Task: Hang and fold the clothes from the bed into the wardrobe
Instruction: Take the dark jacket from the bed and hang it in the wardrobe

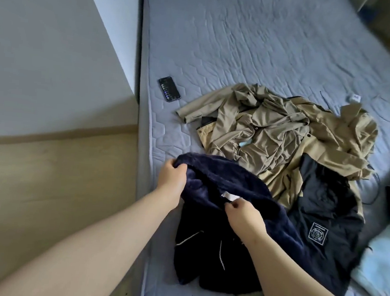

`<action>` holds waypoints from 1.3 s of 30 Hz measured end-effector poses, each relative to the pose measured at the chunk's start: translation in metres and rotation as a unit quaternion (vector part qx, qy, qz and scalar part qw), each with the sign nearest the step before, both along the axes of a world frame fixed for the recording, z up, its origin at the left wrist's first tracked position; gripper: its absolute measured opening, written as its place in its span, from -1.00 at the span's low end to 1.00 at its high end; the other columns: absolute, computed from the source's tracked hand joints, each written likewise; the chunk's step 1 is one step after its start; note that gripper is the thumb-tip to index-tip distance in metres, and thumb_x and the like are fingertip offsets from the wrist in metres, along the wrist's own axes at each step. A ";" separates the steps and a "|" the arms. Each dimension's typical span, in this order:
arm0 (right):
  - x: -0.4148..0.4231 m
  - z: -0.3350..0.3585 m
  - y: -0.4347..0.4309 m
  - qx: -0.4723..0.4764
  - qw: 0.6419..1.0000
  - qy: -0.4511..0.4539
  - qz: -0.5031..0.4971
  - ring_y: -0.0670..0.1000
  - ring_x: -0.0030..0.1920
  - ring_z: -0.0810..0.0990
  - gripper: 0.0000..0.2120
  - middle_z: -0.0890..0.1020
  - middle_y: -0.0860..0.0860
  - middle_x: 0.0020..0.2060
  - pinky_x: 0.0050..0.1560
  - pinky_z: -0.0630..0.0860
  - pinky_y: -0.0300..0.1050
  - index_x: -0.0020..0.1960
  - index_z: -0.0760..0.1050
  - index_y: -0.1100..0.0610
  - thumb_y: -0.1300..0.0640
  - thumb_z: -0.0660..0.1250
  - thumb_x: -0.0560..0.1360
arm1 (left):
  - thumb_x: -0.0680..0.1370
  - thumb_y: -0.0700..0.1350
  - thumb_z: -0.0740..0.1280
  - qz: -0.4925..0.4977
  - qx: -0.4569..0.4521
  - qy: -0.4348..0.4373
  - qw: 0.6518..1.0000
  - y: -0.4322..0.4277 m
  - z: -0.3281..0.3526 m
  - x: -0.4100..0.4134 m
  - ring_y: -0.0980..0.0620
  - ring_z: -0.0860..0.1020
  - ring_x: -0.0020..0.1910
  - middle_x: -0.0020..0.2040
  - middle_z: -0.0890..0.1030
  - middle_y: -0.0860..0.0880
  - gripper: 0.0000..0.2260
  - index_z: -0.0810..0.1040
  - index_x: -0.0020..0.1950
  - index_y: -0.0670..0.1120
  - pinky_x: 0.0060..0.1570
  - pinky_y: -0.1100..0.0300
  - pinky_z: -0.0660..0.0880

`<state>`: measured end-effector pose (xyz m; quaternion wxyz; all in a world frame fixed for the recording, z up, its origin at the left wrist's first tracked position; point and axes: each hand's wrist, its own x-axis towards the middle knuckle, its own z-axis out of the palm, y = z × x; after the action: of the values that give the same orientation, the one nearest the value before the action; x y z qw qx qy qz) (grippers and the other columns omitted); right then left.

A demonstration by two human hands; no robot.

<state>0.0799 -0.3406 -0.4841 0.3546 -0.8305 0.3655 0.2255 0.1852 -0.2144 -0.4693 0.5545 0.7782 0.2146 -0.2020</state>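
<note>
Lying at the near left edge of the bed [246, 34], the navy fleece jacket [212, 182] is being held by both hands. The left hand [172, 176] is gripping its upper rim. The right hand [245, 213] is pinching the fabric beside the white label [228, 195]. A tan coat [273, 131] is lying crumpled just behind, with a black jacket [325, 206] touching on the right. A phone [169, 89] is resting near the left edge.

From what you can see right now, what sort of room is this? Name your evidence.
Most likely a bedroom: a quilted mattress fills the view, with a tan coat, a navy fleece and a phone on it.
</note>
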 end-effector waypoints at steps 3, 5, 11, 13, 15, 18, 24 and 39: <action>0.007 0.035 0.032 0.000 0.999 -0.029 -0.014 0.14 0.01 0.55 -0.73 0.56 0.04 -0.13 -0.09 0.37 -0.10 -0.09 0.46 0.10 -0.07 0.12 0.56 | 0.54 -0.18 0.17 -0.011 -0.014 -0.018 1.000 0.034 0.034 0.009 -0.06 0.49 -0.11 -0.09 0.54 -0.05 -0.91 0.43 -0.10 -0.02 -0.09 0.14 0.41; 0.011 0.054 0.053 0.003 0.999 -0.046 -0.015 0.14 -0.03 0.54 -0.78 0.55 0.04 -0.15 -0.12 0.36 -0.11 -0.13 0.41 0.10 -0.03 0.15 0.54 | 0.54 -0.20 0.16 -0.024 -0.024 -0.027 0.999 0.055 0.056 0.014 -0.08 0.49 -0.11 -0.08 0.55 -0.08 -0.90 0.43 -0.07 -0.03 -0.10 0.15 0.40; 0.023 0.102 0.099 -0.001 0.998 -0.069 0.009 0.12 -0.02 0.53 -0.80 0.58 0.08 -0.06 -0.12 0.34 -0.12 -0.10 0.40 0.08 -0.05 0.21 0.52 | 0.52 -0.23 0.17 -0.131 -0.029 -0.112 0.985 0.099 0.125 0.020 0.00 0.49 -0.22 -0.17 0.55 -0.03 -0.83 0.49 -0.13 0.01 -0.30 0.26 0.38; 0.027 0.119 0.104 -0.010 0.996 -0.078 0.039 0.14 0.02 0.55 -0.83 0.60 0.11 -0.01 -0.13 0.33 -0.16 -0.06 0.42 0.10 -0.01 0.21 0.52 | 0.51 -0.22 0.18 -0.146 -0.028 -0.140 0.979 0.106 0.150 0.020 0.01 0.49 -0.22 -0.17 0.55 -0.03 -0.84 0.48 -0.13 0.01 -0.28 0.26 0.37; 0.034 0.140 0.107 -0.016 0.994 -0.093 0.061 0.14 0.03 0.55 -0.79 0.59 0.12 0.02 -0.13 0.33 -0.18 0.04 0.45 0.12 0.01 0.24 0.50 | 0.50 -0.25 0.18 -0.151 -0.035 -0.168 0.974 0.110 0.175 0.020 -0.01 0.47 -0.19 -0.19 0.53 -0.04 -0.83 0.47 -0.15 0.00 -0.20 0.21 0.38; 0.043 0.179 0.109 -0.005 0.986 -0.156 0.065 0.08 -0.04 0.49 -0.60 0.53 0.06 -0.02 -0.16 0.34 -0.15 0.21 0.36 0.10 0.03 0.34 0.43 | 0.50 -0.27 0.19 -0.194 -0.042 -0.205 0.959 0.109 0.217 0.020 0.05 0.46 -0.27 -0.28 0.50 0.01 -0.79 0.47 -0.22 0.01 -0.25 0.23 0.39; 0.056 0.256 0.104 0.003 0.955 -0.267 0.127 0.09 0.10 0.54 -0.66 0.60 0.07 0.08 -0.04 0.38 -0.19 0.26 0.45 0.06 0.10 0.27 0.49 | 0.50 -0.33 0.22 -0.244 -0.090 -0.264 0.929 0.100 0.306 0.014 0.09 0.41 -0.36 -0.36 0.45 -0.01 -0.76 0.47 -0.30 -0.05 -0.38 0.31 0.36; 0.083 0.423 0.113 0.044 0.863 -0.489 0.120 0.01 -0.12 0.56 -0.63 0.52 -0.06 -0.16 -0.17 0.54 -0.11 0.18 0.35 0.01 0.26 0.29 0.43 | 0.49 -0.29 0.25 -0.251 0.024 -0.441 0.861 0.125 0.461 0.011 0.06 0.44 -0.28 -0.30 0.51 -0.02 -0.80 0.52 -0.27 -0.04 -0.25 0.23 0.37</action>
<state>0.1630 -0.2277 -0.0613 0.4942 -0.8551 0.0323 -0.1533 0.1961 -0.0893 -0.0084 0.5025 0.8268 -0.2504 0.0350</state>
